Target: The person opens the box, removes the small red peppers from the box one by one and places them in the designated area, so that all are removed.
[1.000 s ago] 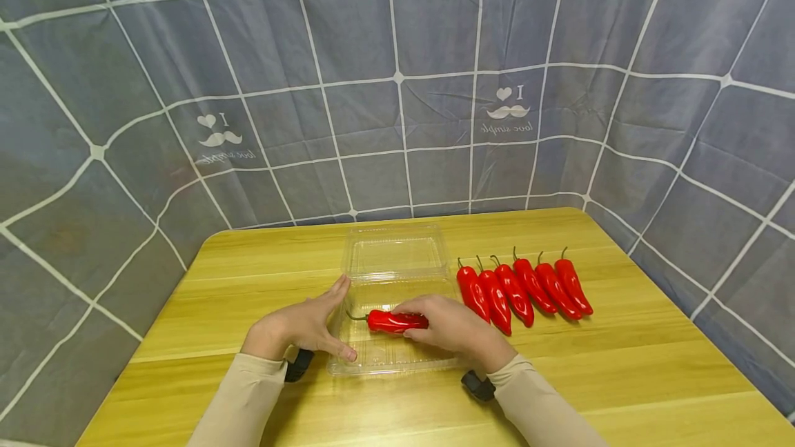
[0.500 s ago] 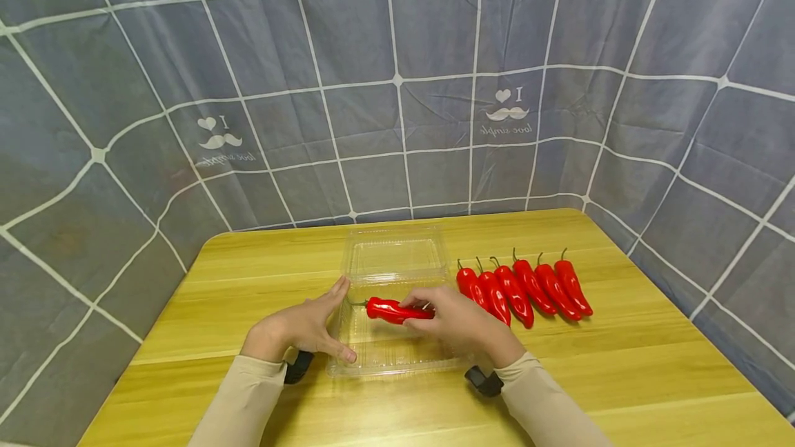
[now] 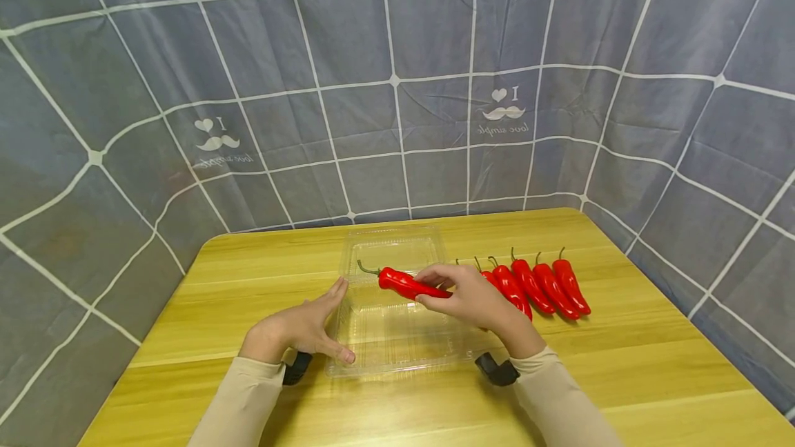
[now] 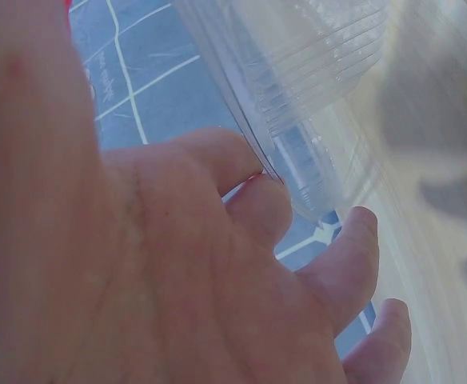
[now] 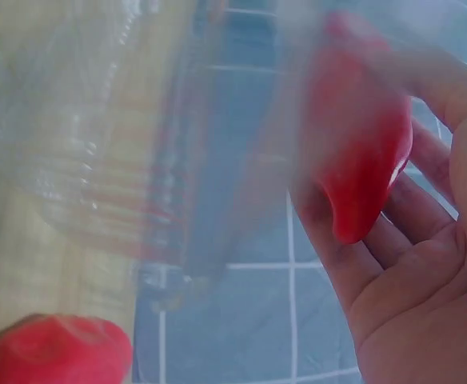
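Observation:
My right hand (image 3: 475, 299) pinches a red chili pepper (image 3: 400, 283) between thumb and fingers above a clear plastic clamshell box (image 3: 404, 326). The pepper's green stem points left, and its tip lies under the fingers. In the right wrist view the pepper (image 5: 357, 152) shows blurred behind the box's clear wall. My left hand (image 3: 298, 333) rests at the box's left edge with thumb and fingers spread. In the left wrist view its fingers (image 4: 261, 212) touch the clear rim, and the other fingers stand apart. The box's lid (image 3: 394, 250) lies folded back, away from me.
Several more red peppers (image 3: 553, 288) lie in a slanted row on the wooden table (image 3: 621, 378), right of the box. My right hand covers some of them. A grey curtain (image 3: 348, 116) with white lines hangs behind and along both sides.
My right hand has lifted the pepper from inside the box and moved up and to the right with it. The left hand has stayed at the box's edge.

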{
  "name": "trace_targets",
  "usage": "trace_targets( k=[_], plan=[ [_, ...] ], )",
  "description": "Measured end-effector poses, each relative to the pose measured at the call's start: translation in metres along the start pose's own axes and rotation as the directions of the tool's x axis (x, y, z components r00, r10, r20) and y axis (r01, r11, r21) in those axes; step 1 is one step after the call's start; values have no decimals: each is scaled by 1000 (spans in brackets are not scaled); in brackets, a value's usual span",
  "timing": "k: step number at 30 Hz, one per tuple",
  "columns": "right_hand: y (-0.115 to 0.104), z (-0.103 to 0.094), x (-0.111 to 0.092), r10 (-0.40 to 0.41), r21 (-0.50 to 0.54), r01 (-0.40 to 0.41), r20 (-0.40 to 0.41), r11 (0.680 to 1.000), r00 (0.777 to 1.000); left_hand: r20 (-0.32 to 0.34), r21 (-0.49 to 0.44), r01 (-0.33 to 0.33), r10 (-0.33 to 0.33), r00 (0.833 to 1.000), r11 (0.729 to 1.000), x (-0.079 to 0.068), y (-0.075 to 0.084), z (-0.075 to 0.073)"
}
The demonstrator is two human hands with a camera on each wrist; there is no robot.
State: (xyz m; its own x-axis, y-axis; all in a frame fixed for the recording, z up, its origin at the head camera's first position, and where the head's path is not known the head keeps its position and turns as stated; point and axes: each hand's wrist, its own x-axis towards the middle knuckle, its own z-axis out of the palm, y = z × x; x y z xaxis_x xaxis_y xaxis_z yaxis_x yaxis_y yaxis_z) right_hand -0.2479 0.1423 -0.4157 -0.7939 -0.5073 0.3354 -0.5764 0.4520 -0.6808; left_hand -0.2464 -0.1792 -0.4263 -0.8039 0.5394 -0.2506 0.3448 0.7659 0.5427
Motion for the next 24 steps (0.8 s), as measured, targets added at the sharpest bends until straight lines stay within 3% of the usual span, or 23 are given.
trace_targets(
  k=[16,24],
  plan=[
    [6,-31,-10,47,-19,-50,-114,999,992,-6,9,-11,11,1000,1000,-1,2,2],
    [14,-49,-17,115,-59,-128,-182,990,977,-6,2,-7,7,1000,1000,0,2,1]
  ],
)
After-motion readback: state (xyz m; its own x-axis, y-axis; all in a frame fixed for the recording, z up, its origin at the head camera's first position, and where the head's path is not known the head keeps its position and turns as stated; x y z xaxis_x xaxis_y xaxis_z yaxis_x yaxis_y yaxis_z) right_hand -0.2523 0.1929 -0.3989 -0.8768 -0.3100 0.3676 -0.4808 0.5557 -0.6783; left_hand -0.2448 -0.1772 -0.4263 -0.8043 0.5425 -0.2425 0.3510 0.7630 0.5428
